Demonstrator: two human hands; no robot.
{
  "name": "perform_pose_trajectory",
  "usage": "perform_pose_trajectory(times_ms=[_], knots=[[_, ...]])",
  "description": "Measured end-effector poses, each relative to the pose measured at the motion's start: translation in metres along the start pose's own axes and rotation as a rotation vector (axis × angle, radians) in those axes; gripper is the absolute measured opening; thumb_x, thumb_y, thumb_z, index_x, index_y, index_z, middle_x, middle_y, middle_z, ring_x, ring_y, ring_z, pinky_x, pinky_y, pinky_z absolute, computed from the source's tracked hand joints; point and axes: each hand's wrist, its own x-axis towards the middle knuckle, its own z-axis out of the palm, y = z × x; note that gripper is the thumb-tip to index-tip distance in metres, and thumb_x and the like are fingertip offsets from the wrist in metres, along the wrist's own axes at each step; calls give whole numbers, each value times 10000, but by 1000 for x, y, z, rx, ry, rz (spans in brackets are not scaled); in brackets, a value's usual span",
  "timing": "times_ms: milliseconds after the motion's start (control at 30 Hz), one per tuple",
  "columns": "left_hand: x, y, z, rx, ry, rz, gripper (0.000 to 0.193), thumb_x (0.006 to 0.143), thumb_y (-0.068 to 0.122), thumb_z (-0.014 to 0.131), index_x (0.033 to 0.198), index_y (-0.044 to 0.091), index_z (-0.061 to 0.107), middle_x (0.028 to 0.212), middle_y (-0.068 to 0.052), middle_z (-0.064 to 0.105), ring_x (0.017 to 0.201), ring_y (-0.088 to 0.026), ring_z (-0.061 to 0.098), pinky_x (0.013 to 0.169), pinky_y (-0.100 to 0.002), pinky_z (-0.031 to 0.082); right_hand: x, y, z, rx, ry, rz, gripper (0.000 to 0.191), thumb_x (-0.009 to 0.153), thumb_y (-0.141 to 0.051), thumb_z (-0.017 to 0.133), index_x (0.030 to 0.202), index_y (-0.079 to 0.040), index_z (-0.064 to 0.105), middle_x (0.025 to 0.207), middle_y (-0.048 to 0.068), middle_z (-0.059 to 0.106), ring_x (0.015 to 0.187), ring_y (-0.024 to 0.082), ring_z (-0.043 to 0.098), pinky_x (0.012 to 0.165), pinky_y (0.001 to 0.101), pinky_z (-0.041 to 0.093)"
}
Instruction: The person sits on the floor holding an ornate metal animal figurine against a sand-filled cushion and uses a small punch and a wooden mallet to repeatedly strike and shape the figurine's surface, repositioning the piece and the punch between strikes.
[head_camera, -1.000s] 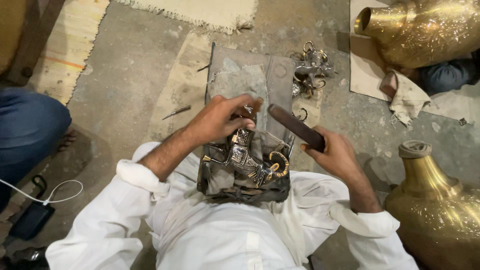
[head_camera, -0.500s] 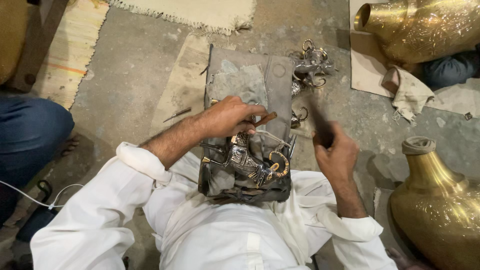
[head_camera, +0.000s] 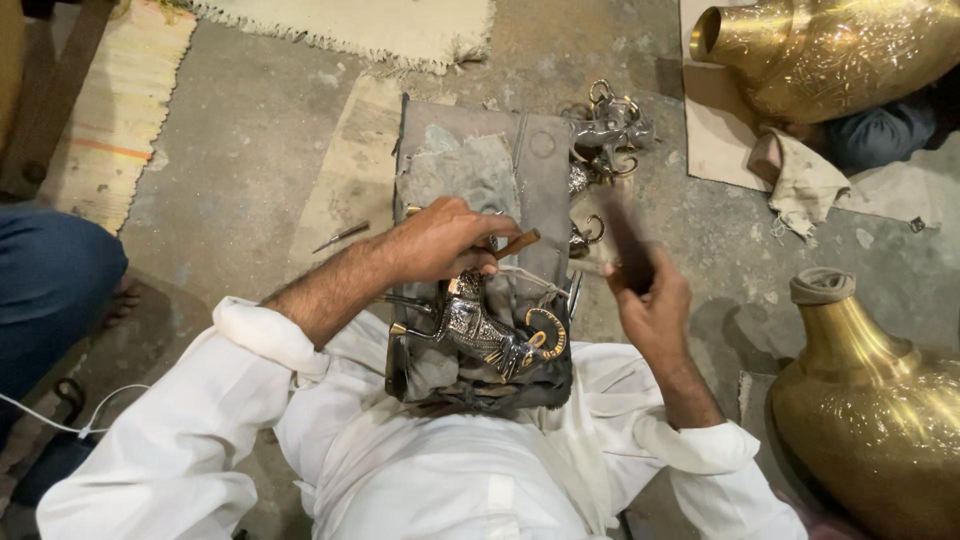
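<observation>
the left hand (head_camera: 445, 240) is curled shut around a thin chisel (head_camera: 515, 244), whose brown end pokes out past the fingers toward the right hand. just below that hand, touching the tool's lower end as far as can be told, lies a metal animal figurine (head_camera: 480, 330), dark silver with brass horns curling at its right end. it rests on a grey padded work block (head_camera: 545, 160) that runs from the lap away past the left hand.

the right hand (head_camera: 655, 305) is off to the right of the figurine, well clear of it, fist closed on a dark mallet (head_camera: 628, 240) that stands up from the fist; it is blurred, so its exact shape cannot be told.

beyond both hands, at the far right edge of the block, sits a cluster of more figurines (head_camera: 605, 135). to the left of the left forearm a small metal tool (head_camera: 340, 236) lies on the concrete floor. right of the right hand stands a brass vase (head_camera: 880, 410); a larger brass vessel (head_camera: 840, 50) lies further off above it, with a crumpled cloth (head_camera: 800, 180) between. a blue-clad knee (head_camera: 50, 290) of another person is far left.
</observation>
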Motion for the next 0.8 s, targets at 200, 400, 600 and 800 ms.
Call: perform_pose_trajectory(times_ms=[200, 400, 600, 800], knots=[[0, 0, 0, -24, -11, 2, 426, 797, 210, 827, 1173, 122, 649, 867, -84, 779, 887, -323, 738, 754, -484, 540, -1, -3, 1, -172, -20, -43, 269, 897, -165, 805, 1107, -53, 678, 847, 141, 709, 757, 223, 692, 689, 376, 522], [0, 3, -1, -11, -38, -25, 398, 829, 208, 816, 1190, 140, 663, 876, -88, 780, 883, -332, 733, 772, -487, 540, 2, 8, 0, -399, 21, -302, 263, 852, -98, 787, 1095, -58, 693, 901, 135, 718, 865, 269, 673, 743, 391, 503], [0, 5, -3, -16, -91, -88, 396, 861, 240, 804, 1216, 154, 651, 861, -93, 770, 852, -305, 755, 770, -479, 547, 3, 12, -2, -507, 4, -293, 290, 796, 6, 777, 1058, -84, 692, 890, 142, 728, 864, 331, 697, 749, 408, 510], [-6, 4, -3, -30, -73, -82, 406, 848, 206, 805, 1213, 139, 642, 897, -76, 788, 876, -312, 748, 744, -483, 555, -4, -4, -9, -279, -20, -160, 223, 887, -14, 698, 1080, -125, 684, 967, 144, 724, 883, 322, 728, 787, 399, 556]])
